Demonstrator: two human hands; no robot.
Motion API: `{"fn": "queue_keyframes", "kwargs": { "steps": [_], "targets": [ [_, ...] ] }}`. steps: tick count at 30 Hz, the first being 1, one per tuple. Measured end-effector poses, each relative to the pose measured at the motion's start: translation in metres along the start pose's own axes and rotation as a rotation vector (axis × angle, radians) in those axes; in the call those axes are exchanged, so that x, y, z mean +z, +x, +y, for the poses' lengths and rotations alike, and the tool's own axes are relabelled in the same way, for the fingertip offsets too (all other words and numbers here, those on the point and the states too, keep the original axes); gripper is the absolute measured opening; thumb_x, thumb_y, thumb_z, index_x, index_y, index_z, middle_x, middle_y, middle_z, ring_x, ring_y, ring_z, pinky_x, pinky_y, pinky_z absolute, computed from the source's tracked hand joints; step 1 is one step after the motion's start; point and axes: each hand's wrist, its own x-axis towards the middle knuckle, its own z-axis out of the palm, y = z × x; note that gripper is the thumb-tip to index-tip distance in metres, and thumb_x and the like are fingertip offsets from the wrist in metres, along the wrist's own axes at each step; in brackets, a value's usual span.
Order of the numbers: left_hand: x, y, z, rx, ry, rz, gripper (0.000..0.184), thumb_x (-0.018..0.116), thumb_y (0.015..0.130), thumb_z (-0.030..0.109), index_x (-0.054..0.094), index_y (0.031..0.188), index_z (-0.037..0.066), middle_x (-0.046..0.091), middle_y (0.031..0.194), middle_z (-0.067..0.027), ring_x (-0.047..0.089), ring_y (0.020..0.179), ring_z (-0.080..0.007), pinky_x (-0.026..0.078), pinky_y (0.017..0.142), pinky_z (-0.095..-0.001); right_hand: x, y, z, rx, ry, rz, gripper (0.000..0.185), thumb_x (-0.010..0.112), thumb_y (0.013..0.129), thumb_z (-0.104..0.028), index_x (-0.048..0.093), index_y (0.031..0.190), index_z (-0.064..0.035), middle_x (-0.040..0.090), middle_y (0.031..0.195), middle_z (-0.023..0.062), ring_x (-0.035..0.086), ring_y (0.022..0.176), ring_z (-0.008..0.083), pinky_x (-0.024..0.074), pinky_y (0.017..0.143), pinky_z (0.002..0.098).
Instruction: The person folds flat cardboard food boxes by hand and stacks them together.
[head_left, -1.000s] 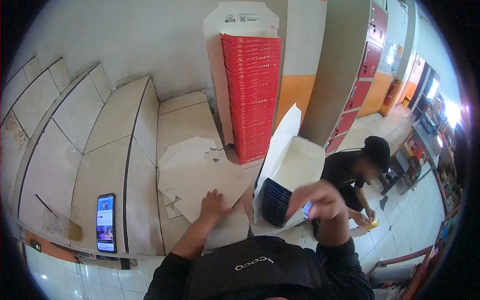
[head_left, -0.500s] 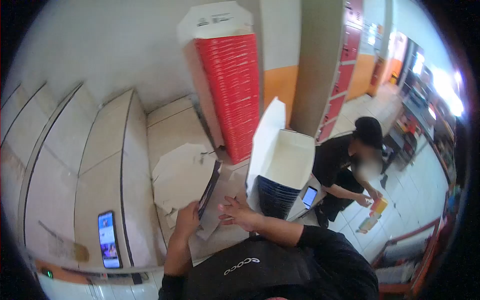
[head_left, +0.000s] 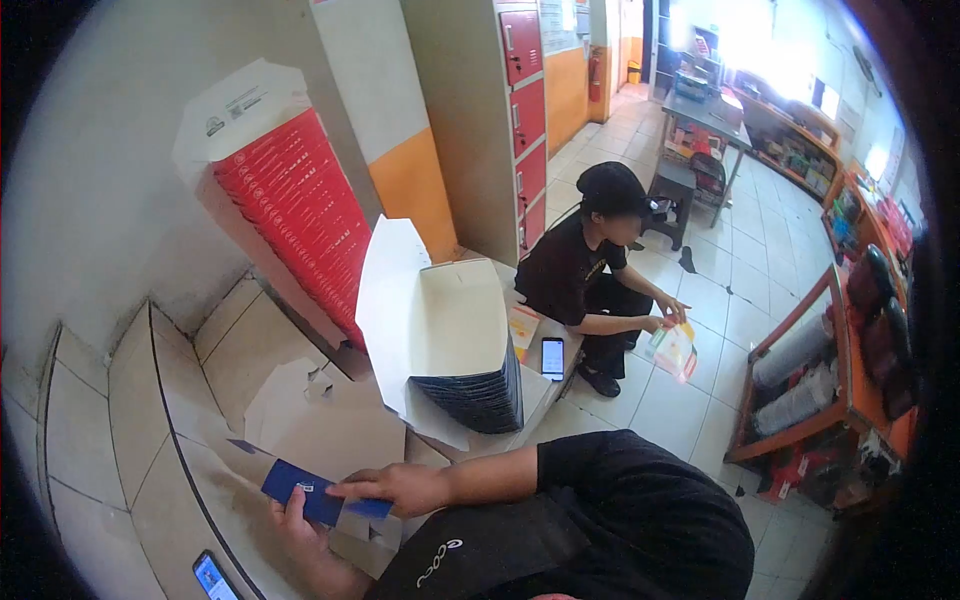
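Observation:
My left hand (head_left: 303, 535) grips a cardboard box blank with a blue printed panel (head_left: 315, 501), thumb on the blue face. My right hand (head_left: 405, 489) is at the same panel's right side, its index finger stretched along the blue and the other fingers curled at the edge. Beyond my hands, flat white box blanks (head_left: 325, 410) lie on the tiled step. A tall stack of nested dark blue boxes (head_left: 470, 402) stands just past my right hand, its top box showing a white inside and a raised lid.
A leaning stack of red boxes (head_left: 295, 215) stands by the wall. Phones lie on the step at lower left (head_left: 212, 577) and near the blue stack (head_left: 552, 358). To the right, a seated person (head_left: 575, 265) handles a printed plastic bag (head_left: 673, 352). An orange rack (head_left: 790, 370) stands farther right.
The view has swung right. The blank has turned so its blue panel shows, and my right hand, spread and apart before, has come onto it. The seated person's hands have moved too.

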Motion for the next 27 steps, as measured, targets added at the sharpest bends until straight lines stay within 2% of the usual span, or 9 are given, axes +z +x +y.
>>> {"fn": "queue_keyframes", "kwargs": {
  "steps": [1,4,5,8,12,17,20,22,27],
  "targets": [
    [0.010,0.001,0.005,0.030,-0.076,-0.064,0.038,0.067,0.081,0.015,0.052,0.112,0.000,0.061,0.099,-0.0104,0.060,0.087,-0.0209,0.052,0.073,-0.0347,0.000,-0.002,0.001,-0.026,0.079,0.100,0.059,0.057,0.079,-0.001,0.040,0.134,-0.0119,0.056,0.109,0.0211,0.060,0.095,0.0353,0.0495,0.078,0.0397],
    [0.018,-0.005,0.005,0.063,-0.174,-0.160,0.037,0.069,0.078,0.007,0.052,0.110,0.000,0.062,0.095,-0.0097,0.062,0.082,-0.0190,0.053,0.070,-0.0318,-0.015,-0.016,-0.011,-0.079,-0.003,0.476,0.035,0.059,0.082,-0.008,0.051,0.116,-0.0034,0.057,0.094,0.0159,0.060,0.078,0.0333,0.0503,0.068,0.0388],
    [0.018,-0.008,0.003,0.065,-0.185,-0.175,0.038,0.069,0.077,0.005,0.052,0.110,0.000,0.062,0.094,-0.0094,0.062,0.082,-0.0187,0.053,0.070,-0.0311,-0.023,-0.019,-0.011,-0.312,-0.111,0.546,0.037,0.062,0.076,-0.005,0.055,0.112,-0.0003,0.057,0.089,0.0107,0.060,0.074,0.0277,0.0499,0.063,0.0352],
    [0.025,-0.008,-0.011,0.233,-0.068,-0.244,0.038,0.066,0.076,-0.002,0.052,0.111,-0.001,0.062,0.093,-0.0103,0.062,0.080,-0.0181,0.053,0.072,-0.0299,-0.032,-0.029,-0.016,-0.498,-0.444,0.417,0.032,0.063,0.074,-0.005,0.059,0.105,-0.0005,0.055,0.087,0.0076,0.059,0.069,0.0227,0.0482,0.056,0.0323],
    [0.051,-0.028,-0.014,0.247,0.052,-0.115,0.039,0.066,0.076,-0.004,0.051,0.112,-0.004,0.062,0.095,-0.0113,0.062,0.085,-0.0181,0.052,0.075,-0.0308,-0.040,-0.035,-0.036,-0.506,-0.678,0.346,0.033,0.067,0.070,-0.006,0.061,0.102,0.0020,0.047,0.080,0.0059,0.054,0.062,0.0182,0.0433,0.048,0.0289],
    [0.066,-0.050,-0.015,0.302,0.111,-0.171,0.039,0.062,0.077,-0.007,0.049,0.113,-0.006,0.060,0.105,-0.0139,0.060,0.093,-0.0200,0.049,0.083,-0.0323,-0.030,-0.042,-0.052,-0.475,-0.650,0.449,0.035,0.069,0.074,-0.010,0.060,0.104,0.0038,0.046,0.079,0.0066,0.054,0.063,0.0180,0.0434,0.049,0.0293],
    [0.082,-0.077,-0.010,0.373,0.077,-0.207,0.035,0.061,0.078,-0.002,0.051,0.111,-0.004,0.060,0.107,-0.0147,0.060,0.093,-0.0230,0.048,0.085,-0.0346,-0.029,-0.053,-0.062,-0.463,-0.554,0.445,0.033,0.067,0.077,-0.012,0.059,0.104,0.0034,0.048,0.085,0.0097,0.055,0.070,0.0209,0.0461,0.055,0.0306],
    [0.086,-0.093,-0.017,0.245,-0.081,-0.192,0.036,0.059,0.078,0.002,0.051,0.113,-0.003,0.059,0.108,-0.0152,0.058,0.097,-0.0247,0.046,0.086,-0.0362,-0.033,-0.064,-0.070,-0.481,-0.474,0.423,0.031,0.065,0.079,-0.012,0.059,0.104,0.0026,0.049,0.089,0.0117,0.056,0.075,0.0231,0.0473,0.059,0.0319],
    [0.116,-0.138,-0.032,0.404,0.335,-0.375,0.036,0.059,0.078,0.008,0.053,0.112,-0.002,0.059,0.108,-0.0164,0.058,0.098,-0.0275,0.046,0.085,-0.0375,-0.054,-0.110,-0.089,-0.463,-0.373,0.314,0.025,0.063,0.080,-0.010,0.059,0.103,-0.0003,0.052,0.095,0.0123,0.057,0.079,0.0268,0.0473,0.065,0.0353]
  ]
}}
